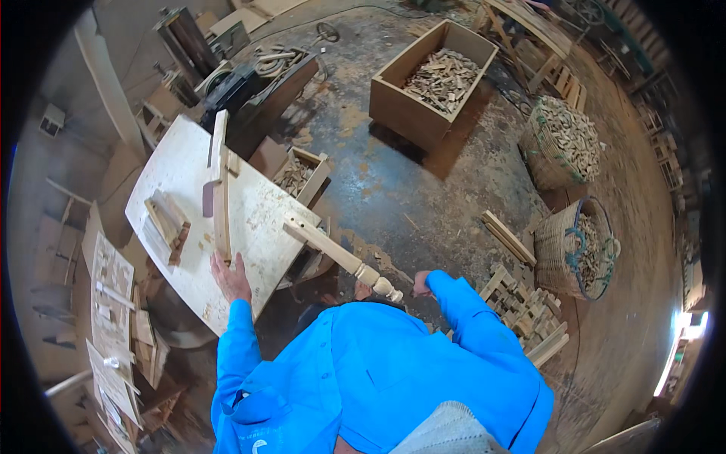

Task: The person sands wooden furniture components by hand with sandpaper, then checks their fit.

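My left hand (231, 278) lies with its fingers stretched out on the white tabletop (253, 197), at the near end of a long wooden strip (221, 212). A turned wooden leg (340, 253), square at one end and rounded at the other, reaches from the table's right edge toward the front of my body. Beside its rounded end is my right hand (422, 284), fingers curled closed. What it grips, if anything, is hidden. Left of the strip, a few short wood pieces (166, 219) lie on the tabletop.
A large wooden box (412, 117) of offcuts stands on the floor ahead. Two woven baskets (548, 253) of wood scraps are at the right, near stacked wood blocks (522, 306). A dark motor (231, 91) sits beyond the table; a smaller crate (314, 178) stands beside it.
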### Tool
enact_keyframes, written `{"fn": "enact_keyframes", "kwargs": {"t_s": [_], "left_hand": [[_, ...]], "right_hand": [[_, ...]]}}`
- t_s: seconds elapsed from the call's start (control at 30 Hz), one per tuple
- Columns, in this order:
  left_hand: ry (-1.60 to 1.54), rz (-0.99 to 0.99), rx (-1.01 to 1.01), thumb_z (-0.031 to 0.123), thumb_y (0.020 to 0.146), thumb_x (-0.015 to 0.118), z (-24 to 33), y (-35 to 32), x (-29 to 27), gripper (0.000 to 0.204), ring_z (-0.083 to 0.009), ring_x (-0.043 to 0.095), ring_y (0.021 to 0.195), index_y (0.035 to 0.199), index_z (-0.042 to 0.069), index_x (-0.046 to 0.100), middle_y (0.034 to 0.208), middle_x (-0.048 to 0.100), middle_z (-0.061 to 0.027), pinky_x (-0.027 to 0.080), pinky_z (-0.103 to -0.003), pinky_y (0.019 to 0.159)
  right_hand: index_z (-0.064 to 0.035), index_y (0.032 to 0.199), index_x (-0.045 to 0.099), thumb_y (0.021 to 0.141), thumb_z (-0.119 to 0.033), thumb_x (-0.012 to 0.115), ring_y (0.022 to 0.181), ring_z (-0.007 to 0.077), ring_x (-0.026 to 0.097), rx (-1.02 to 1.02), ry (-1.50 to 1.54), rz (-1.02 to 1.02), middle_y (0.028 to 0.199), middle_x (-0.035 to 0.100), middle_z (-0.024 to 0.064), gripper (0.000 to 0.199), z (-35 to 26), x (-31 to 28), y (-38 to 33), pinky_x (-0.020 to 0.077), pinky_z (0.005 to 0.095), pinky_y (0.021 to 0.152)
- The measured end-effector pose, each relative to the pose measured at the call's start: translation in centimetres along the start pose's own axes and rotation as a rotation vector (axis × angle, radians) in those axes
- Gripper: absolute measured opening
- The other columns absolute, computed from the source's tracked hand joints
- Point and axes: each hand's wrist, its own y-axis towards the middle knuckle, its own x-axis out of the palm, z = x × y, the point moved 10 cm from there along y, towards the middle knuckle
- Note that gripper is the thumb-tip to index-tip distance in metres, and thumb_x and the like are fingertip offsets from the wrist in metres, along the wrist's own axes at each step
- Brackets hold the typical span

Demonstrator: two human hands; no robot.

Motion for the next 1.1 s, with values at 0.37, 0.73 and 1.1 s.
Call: {"fn": "enact_keyframes", "kwargs": {"t_s": [0.37,0.73,1.1], "left_hand": [[-0.036,0.026,-0.015,0.037,0.102,0.069,-0.5,-0.8,-0.7,0.07,-0.0427,0.041,0.147,0.153,-0.004,0.045,0.156,0.045,-0.0284,0.036,-0.05,0.123],[0.029,0.14,0.047,0.043,0.096,0.075,2.6,-1.4,-1.5,0.071,-0.043,0.052,0.135,0.148,0.0,0.051,0.146,0.055,-0.0231,0.041,-0.051,0.117],[-0.114,0.42,-0.099,0.042,0.096,0.074,-5.6,9.4,-10.0,0.066,-0.0419,0.059,0.123,0.143,-0.001,0.056,0.133,0.062,-0.0233,0.048,-0.051,0.105]], "right_hand": [[-0.0039,0.129,0.066,0.103,-0.048,0.068,0.074,0.0103,0.064,-0.706,1.38,1.397,0.096,0.069,0.0048,0.051,0.8,-37.5,-27.9,0.0487,0.0243,0.063],[0.0016,0.135,0.064,0.106,-0.028,0.067,0.095,0.0151,0.068,-0.793,0.876,0.873,0.113,0.072,0.0091,0.042,-20.2,-19.3,-13.4,0.0542,0.0281,0.08],[-0.0033,0.148,0.054,0.101,-0.045,0.066,0.121,0.0452,0.066,-0.434,0.151,1.136,0.134,0.067,0.0255,0.064,-27.8,-14.1,-19.2,0.0532,0.0525,0.098]]}}
